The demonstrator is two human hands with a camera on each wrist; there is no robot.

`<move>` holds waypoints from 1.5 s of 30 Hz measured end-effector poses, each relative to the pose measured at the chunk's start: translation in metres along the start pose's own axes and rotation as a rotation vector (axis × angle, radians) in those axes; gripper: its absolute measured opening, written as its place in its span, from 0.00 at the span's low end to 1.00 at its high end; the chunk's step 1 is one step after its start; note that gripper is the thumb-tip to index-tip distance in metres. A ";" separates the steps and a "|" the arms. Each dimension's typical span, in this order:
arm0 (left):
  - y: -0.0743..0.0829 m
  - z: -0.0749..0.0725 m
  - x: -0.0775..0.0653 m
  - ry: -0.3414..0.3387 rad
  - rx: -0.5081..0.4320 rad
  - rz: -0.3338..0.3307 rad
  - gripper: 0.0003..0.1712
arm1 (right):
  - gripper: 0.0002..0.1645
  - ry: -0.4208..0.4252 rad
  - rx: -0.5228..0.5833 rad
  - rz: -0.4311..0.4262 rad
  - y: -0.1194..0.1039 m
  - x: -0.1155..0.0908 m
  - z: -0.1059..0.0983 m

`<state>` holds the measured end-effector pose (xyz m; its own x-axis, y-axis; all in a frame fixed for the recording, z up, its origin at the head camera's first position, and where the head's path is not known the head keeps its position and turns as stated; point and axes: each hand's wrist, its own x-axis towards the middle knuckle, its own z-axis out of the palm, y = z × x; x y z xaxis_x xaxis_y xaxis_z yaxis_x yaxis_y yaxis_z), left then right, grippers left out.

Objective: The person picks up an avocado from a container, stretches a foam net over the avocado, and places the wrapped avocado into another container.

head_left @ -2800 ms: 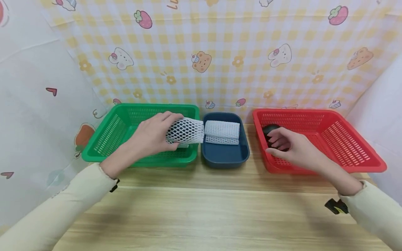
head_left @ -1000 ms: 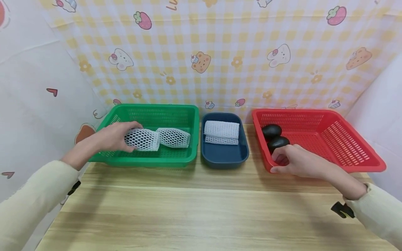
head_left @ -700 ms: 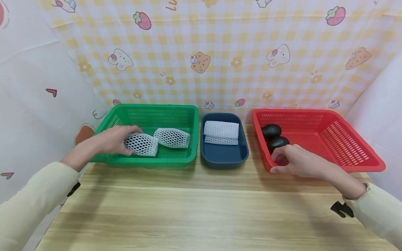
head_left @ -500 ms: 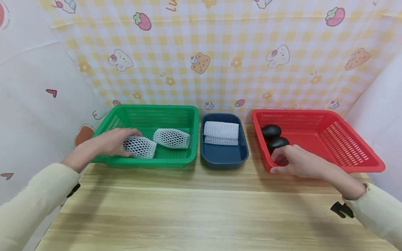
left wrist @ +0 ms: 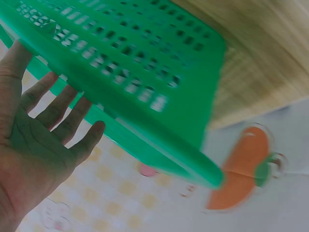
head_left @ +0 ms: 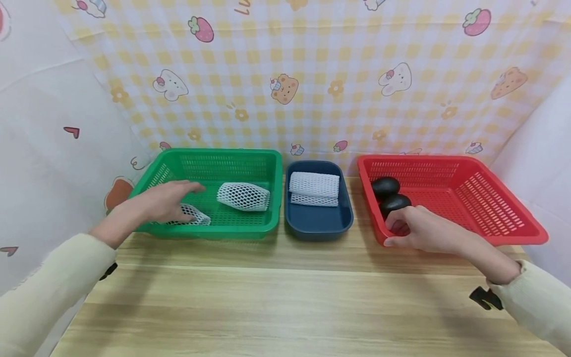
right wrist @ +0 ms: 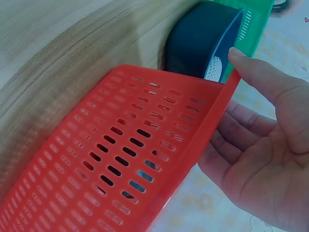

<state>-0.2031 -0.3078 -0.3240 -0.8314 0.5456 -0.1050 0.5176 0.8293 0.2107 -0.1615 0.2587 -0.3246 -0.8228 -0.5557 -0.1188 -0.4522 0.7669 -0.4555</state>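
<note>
The work looks about half done, judging by how things lie. Beneath the left hand (head_left: 167, 202) is a white foam-net sleeve (head_left: 202, 219), mostly hidden by the palm. A second white foam-net sleeve with something dark inside (head_left: 243, 197) lies just to the right of that hand. Both are in the green rectangular slotted plastic basket (head_left: 218, 230), so two pieces appear wrapped and put away, though what the covered sleeve contains cannot be fully seen.

The left hand is wide, its fingers extended and thumb apart, and seems to grip nothing; whether the thumb brushes the sleeve below I cannot tell. The right hand (head_left: 417, 228) is narrow, its thumb and curled fingers pinching the near corner of the red rectangular slotted plastic basket (head_left: 424, 159).

Left over, just beyond the right hand's fingers, are two bare, glossy black egg-shaped pieces, one farther back (head_left: 385, 187) and one nearer (head_left: 395, 204), side by side in the red basket. Between the hands, on the pale wood-grain counter (head_left: 285, 307), the dark blue rounded plastic tub (head_left: 318, 218) holds flat white foam-net sleeves (head_left: 314, 183), apparently two, unused: seemingly one for each bare piece.
</note>
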 end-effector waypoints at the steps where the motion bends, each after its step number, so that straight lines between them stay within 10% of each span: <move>1: 0.006 0.000 0.002 0.009 0.008 0.003 0.37 | 0.20 -0.001 -0.001 -0.001 0.000 0.000 0.000; 18: 0.128 0.023 0.072 0.280 0.032 0.256 0.20 | 0.19 -0.034 -0.023 -0.023 -0.006 0.003 -0.002; 29: 0.174 0.052 0.097 0.215 0.208 0.331 0.17 | 0.21 -0.047 -0.029 -0.010 -0.005 0.005 -0.002; 37: 0.187 0.069 0.113 0.043 0.230 0.283 0.11 | 0.23 -0.082 -0.026 -0.002 -0.004 0.007 -0.004; 45: 0.193 0.077 0.116 0.025 0.255 0.253 0.10 | 0.23 -0.139 -0.002 0.029 0.000 0.008 -0.009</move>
<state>-0.1843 -0.0748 -0.3706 -0.6736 0.7370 -0.0557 0.7388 0.6735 -0.0227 -0.1713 0.2567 -0.3177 -0.7800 -0.5721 -0.2536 -0.4295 0.7842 -0.4479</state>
